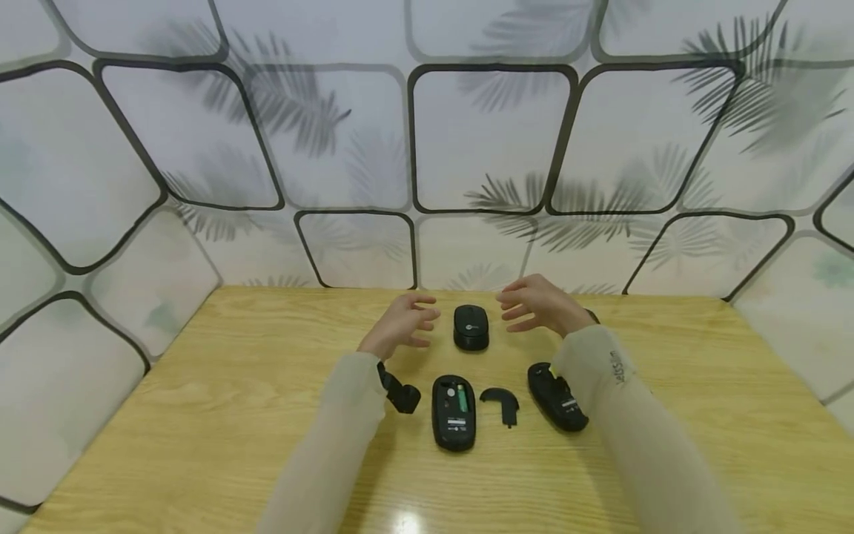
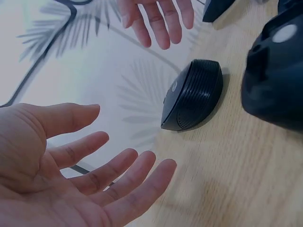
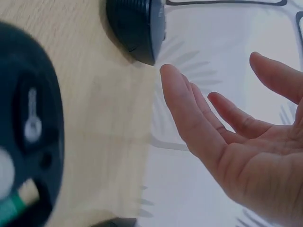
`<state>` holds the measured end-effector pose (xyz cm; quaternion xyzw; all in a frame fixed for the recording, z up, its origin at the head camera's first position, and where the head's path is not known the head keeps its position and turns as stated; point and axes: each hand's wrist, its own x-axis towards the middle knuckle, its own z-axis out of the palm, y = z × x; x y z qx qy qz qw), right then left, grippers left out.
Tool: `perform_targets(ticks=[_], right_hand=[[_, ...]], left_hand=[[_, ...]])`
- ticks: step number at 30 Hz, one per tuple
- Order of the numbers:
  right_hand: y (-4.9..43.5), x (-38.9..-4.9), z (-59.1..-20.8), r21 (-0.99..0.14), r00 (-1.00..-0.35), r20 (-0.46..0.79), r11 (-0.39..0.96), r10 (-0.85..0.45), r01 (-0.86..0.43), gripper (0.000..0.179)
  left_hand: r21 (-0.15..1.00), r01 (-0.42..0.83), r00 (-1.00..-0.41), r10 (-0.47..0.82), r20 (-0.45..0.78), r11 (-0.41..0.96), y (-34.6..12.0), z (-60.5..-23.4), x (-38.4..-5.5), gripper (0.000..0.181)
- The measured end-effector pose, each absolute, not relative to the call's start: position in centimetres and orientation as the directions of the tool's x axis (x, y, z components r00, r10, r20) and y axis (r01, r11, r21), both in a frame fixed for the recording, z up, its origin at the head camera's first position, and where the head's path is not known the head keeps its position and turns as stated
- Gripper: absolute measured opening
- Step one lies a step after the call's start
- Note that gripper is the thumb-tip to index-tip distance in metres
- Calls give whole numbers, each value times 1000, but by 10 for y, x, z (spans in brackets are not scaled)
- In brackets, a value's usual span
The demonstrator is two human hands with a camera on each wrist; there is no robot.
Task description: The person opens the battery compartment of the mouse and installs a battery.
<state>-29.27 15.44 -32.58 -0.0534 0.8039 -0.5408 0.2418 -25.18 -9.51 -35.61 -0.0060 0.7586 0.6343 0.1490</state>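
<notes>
A small black computer mouse sits upright near the back of the wooden table, between my two hands and apart from both. My left hand hovers to its left with fingers spread and nothing in them. On the other side, my right hand is held with loosely extended fingers, also holding nothing. Nearer to me, a black mouse lies belly up, its battery bay uncovered and a green battery inside. Right of it lies a curved black cover with a tab.
Another black mouse lies underside up at the right, partly hidden by my right sleeve. A black wrist camera juts from my left wrist, close over the table. A patterned wall covering rises at the table's back edge.
</notes>
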Motion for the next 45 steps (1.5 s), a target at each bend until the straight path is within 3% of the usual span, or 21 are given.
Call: perform_targets(ticks=[12,19,27,34,45], right_hand=[[126,-306,-346,-874,-862,-421,381,-282,303,47],[113,-305,-350,-849,-857,-473,366,-202,382,51],[115,-305,-347,-827,-852,-487,413,-190,381,40],[115,-308,-352,-826,-857,-486,412,-172,386,30],[110,-309,-350,-824,-855,-489,413,-175,387,35]], left_hand=[[937,-316,-920,194,-342,151,-90,-370,-273,49],[934,-346,-906,224,-358,94,-86,-371,-276,56],[930,-333,-887,282,-366,157,-76,-366,-284,62],[921,-368,-871,300,-389,124,-68,-369,-289,64],[911,-387,-867,283,-411,139,-69,-367,-291,57]])
